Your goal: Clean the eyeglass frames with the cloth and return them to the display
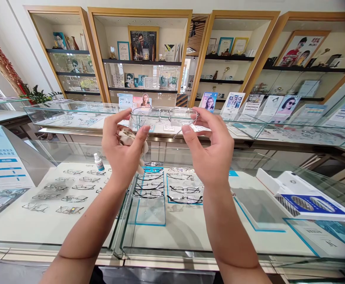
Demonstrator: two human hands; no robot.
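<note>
Both hands hold a pair of eyeglasses (165, 114) raised level above the glass counter. My left hand (122, 150) grips the left end of the frame between thumb and fingers. A crumpled pale cloth (127, 137) is tucked in that same palm, and part of it hangs below the hand. My right hand (210, 146) pinches the right end of the frame, its thumb beside a thin temple arm that points down. The lenses are clear, with the far counter showing through them.
Below is a glass display case (172, 236) with rows of eyeglasses inside. A small white spray bottle (99, 162) stands at the left. To the right lies a white box with blue printing (311, 204). Behind are a second glass counter (80, 120) and wood-framed shelves (142, 63).
</note>
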